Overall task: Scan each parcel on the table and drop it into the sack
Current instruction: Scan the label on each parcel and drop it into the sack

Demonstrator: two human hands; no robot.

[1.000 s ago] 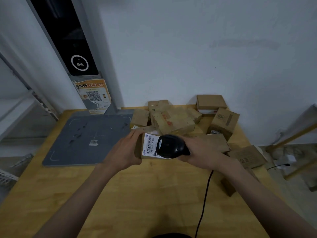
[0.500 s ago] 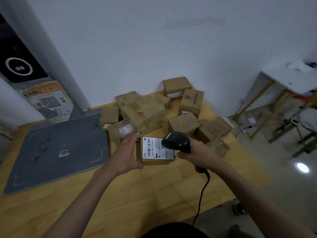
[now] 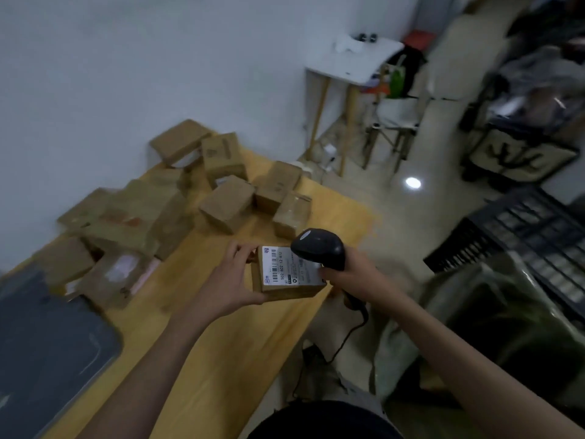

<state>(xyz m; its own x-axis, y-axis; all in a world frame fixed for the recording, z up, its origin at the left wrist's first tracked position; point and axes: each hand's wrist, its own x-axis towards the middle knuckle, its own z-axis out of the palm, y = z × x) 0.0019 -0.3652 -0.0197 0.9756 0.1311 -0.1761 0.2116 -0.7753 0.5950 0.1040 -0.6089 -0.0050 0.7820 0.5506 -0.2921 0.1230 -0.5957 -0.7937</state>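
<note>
Left hand (image 3: 226,285) is gripping the small brown parcel (image 3: 286,275) by its left side, thumb under the near edge and fingers curled over the far edge. It's holding it up over the table's (image 3: 221,350) right edge, white label with barcode facing up.

Right hand (image 3: 349,277) is wrapped around the grip of the black scanner (image 3: 318,248), with the scanner head sitting just over the parcel's far right corner. Its black cable (image 3: 343,339) is hanging from the handle down toward the floor.

Remaining parcels (image 3: 228,207) are lying in a loose pile on the far part of the table against the white wall. The ones on the left are blurred, so I can't count them. A dark grey mat (image 3: 47,350) is covering the table's near left part.

The greenish sack (image 3: 493,337) is standing on the floor to the right of the table, below the right forearm, its mouth open. A black slatted crate (image 3: 535,236) is sitting just beyond the sack. Farther right, a white side table (image 3: 351,63) with wooden legs is standing by the wall; the clutter past it is too blurred to tell.
</note>
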